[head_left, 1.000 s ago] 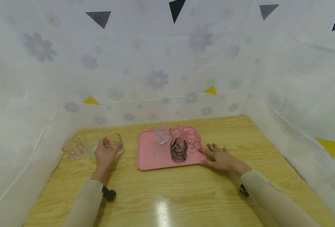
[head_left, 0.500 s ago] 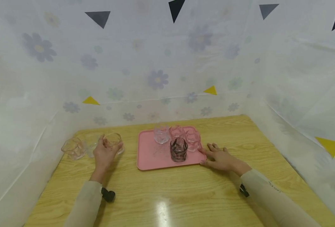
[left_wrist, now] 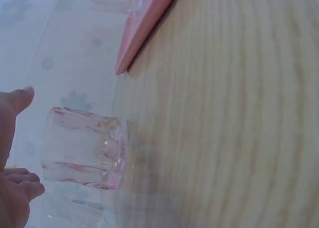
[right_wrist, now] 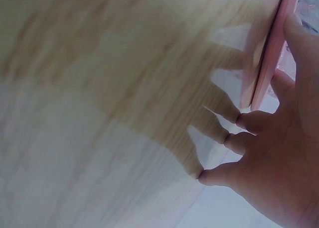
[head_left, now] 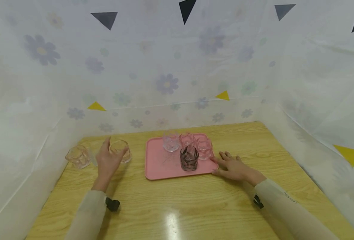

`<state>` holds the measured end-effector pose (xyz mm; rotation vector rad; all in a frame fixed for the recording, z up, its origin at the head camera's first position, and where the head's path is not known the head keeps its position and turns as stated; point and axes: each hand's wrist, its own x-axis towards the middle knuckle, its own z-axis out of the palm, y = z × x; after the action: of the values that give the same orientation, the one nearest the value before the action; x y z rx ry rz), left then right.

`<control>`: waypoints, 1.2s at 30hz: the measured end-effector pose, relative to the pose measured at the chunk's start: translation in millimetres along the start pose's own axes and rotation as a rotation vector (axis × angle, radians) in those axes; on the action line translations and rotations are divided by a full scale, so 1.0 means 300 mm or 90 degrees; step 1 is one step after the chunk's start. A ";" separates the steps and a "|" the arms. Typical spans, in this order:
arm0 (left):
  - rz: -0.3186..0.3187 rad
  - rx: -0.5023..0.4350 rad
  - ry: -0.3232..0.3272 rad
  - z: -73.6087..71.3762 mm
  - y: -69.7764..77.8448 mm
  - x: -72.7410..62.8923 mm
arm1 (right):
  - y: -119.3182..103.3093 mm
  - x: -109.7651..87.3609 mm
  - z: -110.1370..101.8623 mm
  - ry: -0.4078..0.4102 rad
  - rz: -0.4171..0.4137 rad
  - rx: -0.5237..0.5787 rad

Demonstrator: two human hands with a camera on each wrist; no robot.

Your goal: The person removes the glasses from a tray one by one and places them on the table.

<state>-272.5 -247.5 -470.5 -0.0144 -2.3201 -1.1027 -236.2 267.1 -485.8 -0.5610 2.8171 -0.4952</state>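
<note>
My left hand [head_left: 107,162] is spread with thumb and fingers apart, beside a faintly pink-amber faceted glass [left_wrist: 84,151] standing upright on the table. In the left wrist view a gap shows between the fingers and this glass. A clear glass [head_left: 93,157] stands mostly hidden behind the hand, and another amber-tinted glass [head_left: 78,156] is at the far left. Fingers extended, my right hand [head_left: 232,167] rests at the right end of the pink tray [head_left: 155,166], its thumb and index at the rim and the other fingertips on the table.
On the tray stand a dark smoky glass [head_left: 189,158], a clear glass [head_left: 170,141] and two pink-looking glasses, one [head_left: 186,139] at the back and one [head_left: 204,148] at the right. White flower-printed sheeting [head_left: 177,66] encloses the wooden table [head_left: 152,206] at the back and sides.
My left hand has let go of the amber-tinted glass, opening its fingers and shifting slightly left. The glass stays in place. My right hand and the tray have not moved.
</note>
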 end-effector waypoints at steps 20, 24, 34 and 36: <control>0.042 -0.203 -0.210 0.206 0.176 0.018 | 0.009 -0.002 0.012 -0.004 0.003 0.004; 0.011 -0.217 -0.271 0.267 0.198 0.010 | 0.008 -0.001 0.012 -0.006 0.004 0.003; -0.033 -0.222 -0.318 0.383 0.226 -0.002 | 0.004 0.005 0.009 -0.013 0.009 0.010; -0.037 -0.219 -0.320 0.400 0.233 -0.003 | 0.004 0.003 0.008 -0.012 0.009 0.011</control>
<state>-312.9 -115.3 -481.5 -0.3975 -2.5284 -1.6710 -236.7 267.2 -488.5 -0.5380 2.7941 -0.5088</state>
